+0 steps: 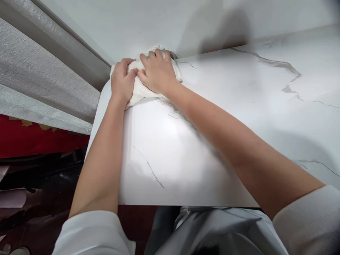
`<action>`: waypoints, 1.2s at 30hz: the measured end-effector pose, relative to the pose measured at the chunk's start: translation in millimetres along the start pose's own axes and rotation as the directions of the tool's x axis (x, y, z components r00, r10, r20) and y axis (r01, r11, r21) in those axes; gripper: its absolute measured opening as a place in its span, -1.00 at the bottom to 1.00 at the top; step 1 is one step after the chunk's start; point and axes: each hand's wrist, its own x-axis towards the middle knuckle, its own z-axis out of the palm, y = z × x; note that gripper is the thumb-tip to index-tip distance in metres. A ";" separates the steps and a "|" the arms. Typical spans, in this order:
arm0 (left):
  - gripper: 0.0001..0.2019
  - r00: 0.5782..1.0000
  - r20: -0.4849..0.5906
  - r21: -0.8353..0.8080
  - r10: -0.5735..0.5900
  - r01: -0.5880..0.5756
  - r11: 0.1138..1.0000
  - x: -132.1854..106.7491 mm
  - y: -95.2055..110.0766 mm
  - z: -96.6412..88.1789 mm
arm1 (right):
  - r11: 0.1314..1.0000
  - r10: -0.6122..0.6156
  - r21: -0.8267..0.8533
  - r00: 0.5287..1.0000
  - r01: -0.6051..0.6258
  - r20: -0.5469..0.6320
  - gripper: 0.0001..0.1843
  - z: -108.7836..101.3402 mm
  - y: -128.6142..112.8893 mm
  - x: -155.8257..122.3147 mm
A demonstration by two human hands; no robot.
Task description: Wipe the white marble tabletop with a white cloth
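A white fluffy cloth (142, 89) lies bunched at the far left corner of a white marble-patterned table (164, 141), up against the wall. My left hand (122, 80) grips the cloth's left end, with the thumb pointing towards the other hand. On the cloth's right part lies my right hand (159, 72), pressing down with its fingers curled over the far side. The two thumbs nearly meet in the middle. Part of the cloth is hidden under both palms.
A pale wall (148, 24) runs along the table's back edge. Grey curtain folds (47, 67) hang close to the left edge. Below them are a red cloth-like item (39, 138) and dark clutter on the floor. The table's front edge is close to my body.
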 end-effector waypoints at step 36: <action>-0.59 0.998 0.035 0.124 -0.057 0.052 0.991 -172.1 22.5 -47.7 | 0.994 -0.110 0.006 0.975 0.111 0.193 -0.43 -89.6 -63.2 -151.4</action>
